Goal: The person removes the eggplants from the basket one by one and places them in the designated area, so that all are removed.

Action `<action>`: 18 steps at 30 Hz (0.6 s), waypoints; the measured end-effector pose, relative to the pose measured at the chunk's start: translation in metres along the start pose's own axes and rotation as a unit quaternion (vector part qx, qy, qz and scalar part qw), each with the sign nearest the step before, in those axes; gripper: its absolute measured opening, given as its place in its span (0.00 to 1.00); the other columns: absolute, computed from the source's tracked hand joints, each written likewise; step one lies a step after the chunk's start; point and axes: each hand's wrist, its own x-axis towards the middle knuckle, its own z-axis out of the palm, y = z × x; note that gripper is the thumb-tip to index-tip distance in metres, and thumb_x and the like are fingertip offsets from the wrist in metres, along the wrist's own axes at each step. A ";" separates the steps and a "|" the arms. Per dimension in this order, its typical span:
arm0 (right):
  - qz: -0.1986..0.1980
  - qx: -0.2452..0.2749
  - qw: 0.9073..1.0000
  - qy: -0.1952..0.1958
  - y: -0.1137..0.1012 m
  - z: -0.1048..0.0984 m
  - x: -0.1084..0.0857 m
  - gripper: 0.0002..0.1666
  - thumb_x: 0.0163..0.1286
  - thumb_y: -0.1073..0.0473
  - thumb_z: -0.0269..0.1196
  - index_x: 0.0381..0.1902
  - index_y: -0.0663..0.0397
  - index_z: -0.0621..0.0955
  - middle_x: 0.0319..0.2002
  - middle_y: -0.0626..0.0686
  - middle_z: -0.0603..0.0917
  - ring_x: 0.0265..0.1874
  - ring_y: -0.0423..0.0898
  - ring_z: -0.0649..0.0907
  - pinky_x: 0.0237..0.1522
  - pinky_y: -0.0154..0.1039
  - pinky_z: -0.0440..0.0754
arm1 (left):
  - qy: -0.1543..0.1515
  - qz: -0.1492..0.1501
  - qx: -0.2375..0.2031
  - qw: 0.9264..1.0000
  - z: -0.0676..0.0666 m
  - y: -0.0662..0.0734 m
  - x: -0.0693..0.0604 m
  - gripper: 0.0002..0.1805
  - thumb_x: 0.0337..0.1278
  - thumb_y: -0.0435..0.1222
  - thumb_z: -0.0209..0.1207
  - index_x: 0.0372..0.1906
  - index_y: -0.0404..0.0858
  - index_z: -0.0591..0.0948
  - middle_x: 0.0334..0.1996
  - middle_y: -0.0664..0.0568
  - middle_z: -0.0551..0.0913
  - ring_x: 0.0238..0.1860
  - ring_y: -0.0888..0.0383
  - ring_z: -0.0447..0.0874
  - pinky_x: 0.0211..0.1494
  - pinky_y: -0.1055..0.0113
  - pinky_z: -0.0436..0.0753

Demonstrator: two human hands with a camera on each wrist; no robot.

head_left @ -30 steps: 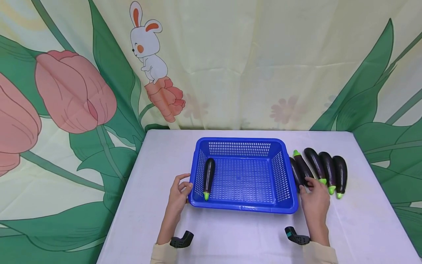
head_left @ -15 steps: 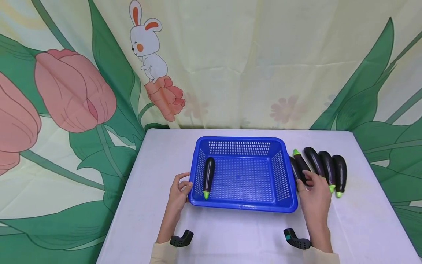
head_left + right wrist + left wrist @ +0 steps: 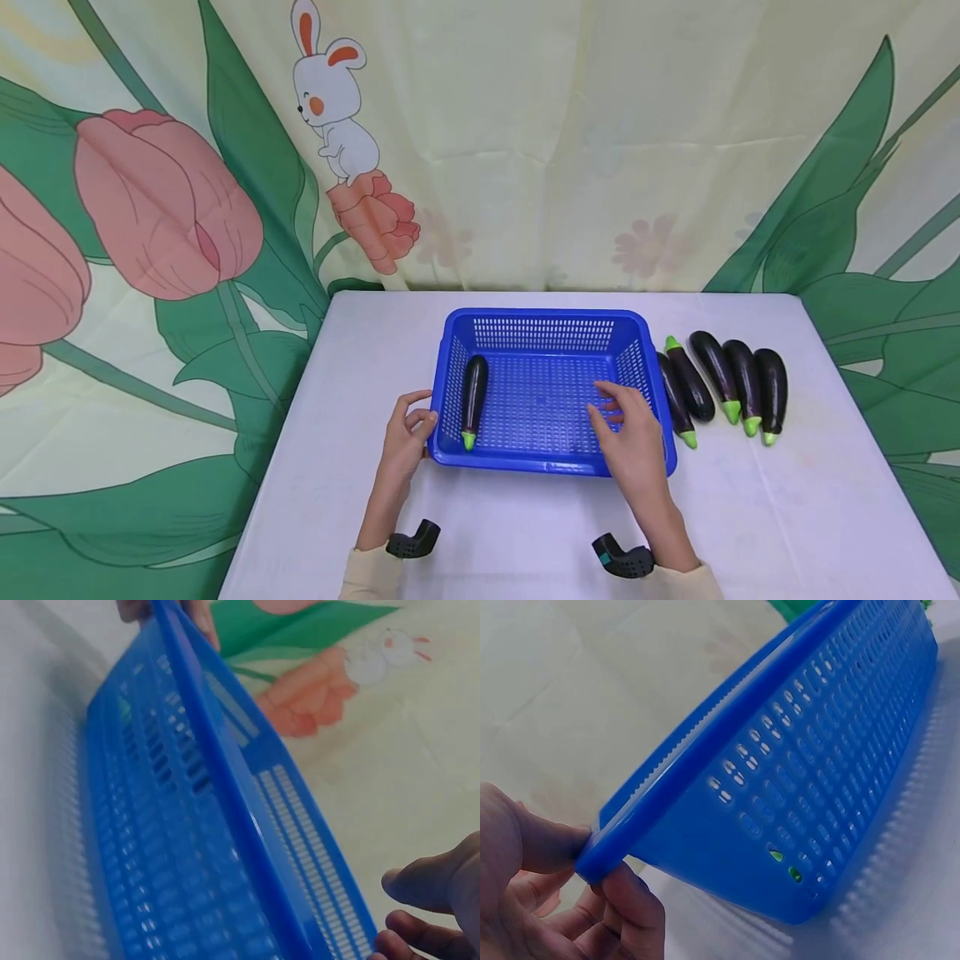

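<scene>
A blue plastic basket (image 3: 555, 314) with slotted walls stands mid-table. My left hand (image 3: 403, 437) pinches its left rim; in the left wrist view the thumb lies above the rim corner and the fingers below. Inside the basket, along the left wall, lies one dark purple eggplant (image 3: 474, 398), green stem end toward me. Over the right part of the basket hovers my right hand (image 3: 637, 442), fingers slightly bent, holding nothing. The right wrist view shows that hand's thumb and fingertips apart, above the basket's wall (image 3: 180, 847).
Several more eggplants (image 3: 741, 373) lie in a row on the white tablecloth (image 3: 810, 508), right of the basket. The closest one (image 3: 675, 400) is against the basket's right side. Behind the table hangs a curtain (image 3: 510, 150) printed with tulips and a rabbit.
My right hand has moved left, from the eggplants beside the basket to above the basket's right part, with nothing in it. The left hand has stayed on the rim.
</scene>
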 end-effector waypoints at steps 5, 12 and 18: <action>-0.009 0.012 0.999 -0.030 -0.007 0.013 0.000 0.23 0.69 0.66 0.70 0.61 0.60 0.82 0.53 0.62 0.85 0.47 0.57 0.85 0.51 0.55 0.86 | -0.001 -0.002 -0.001 1.000 0.001 0.000 0.000 0.22 0.77 0.34 0.56 0.70 0.47 0.72 0.44 0.41 0.85 0.34 0.56 0.86 0.30 0.69 0.81; 0.016 0.033 0.996 -0.081 -0.016 0.024 0.004 0.26 0.70 0.62 0.70 0.64 0.59 0.80 0.55 0.62 0.85 0.49 0.56 0.85 0.53 0.55 0.86 | -0.003 0.001 -0.003 1.000 0.000 0.001 0.000 0.22 0.78 0.34 0.55 0.70 0.46 0.72 0.43 0.43 0.85 0.35 0.56 0.87 0.30 0.68 0.82; 0.026 0.049 0.988 -0.141 -0.021 0.037 0.008 0.28 0.71 0.59 0.70 0.67 0.59 0.78 0.60 0.63 0.84 0.54 0.57 0.85 0.56 0.55 0.85 | -0.005 0.001 -0.004 1.000 -0.001 0.001 0.000 0.22 0.77 0.35 0.56 0.70 0.47 0.72 0.48 0.38 0.86 0.36 0.55 0.88 0.31 0.68 0.83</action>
